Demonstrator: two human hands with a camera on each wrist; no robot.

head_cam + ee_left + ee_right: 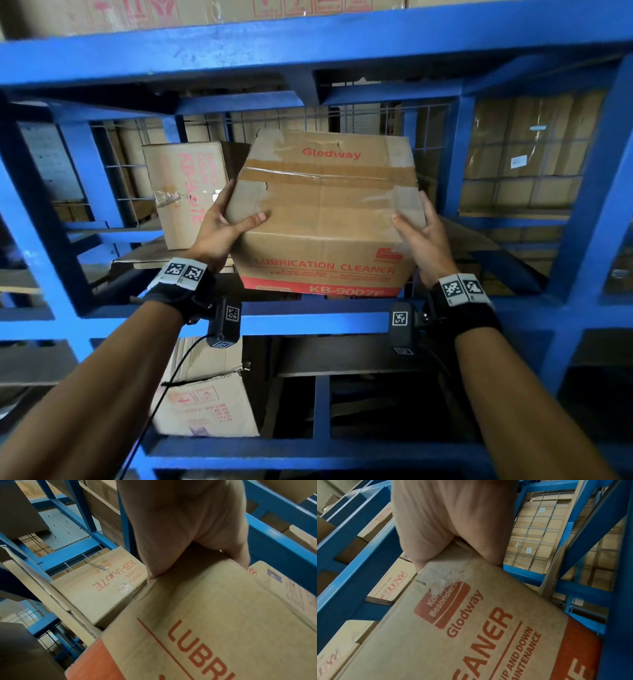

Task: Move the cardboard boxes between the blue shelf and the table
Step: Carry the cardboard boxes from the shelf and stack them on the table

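Note:
A taped cardboard box printed "Glodway" and "LUBRICATION CLEANER" sits tilted in the middle bay of the blue shelf, between my two hands. My left hand grips its upper left corner, thumb lying on the top face. My right hand holds the right side, thumb over the edge. The left wrist view shows the left hand on the box. The right wrist view shows the right hand on the box. Whether the box's bottom touches the shelf I cannot tell.
A second cardboard box stands on the same shelf, behind and left of the held one. Another box sits on the shelf below. More boxes fill the level above. Wire mesh closes the back, and blue uprights flank the bay.

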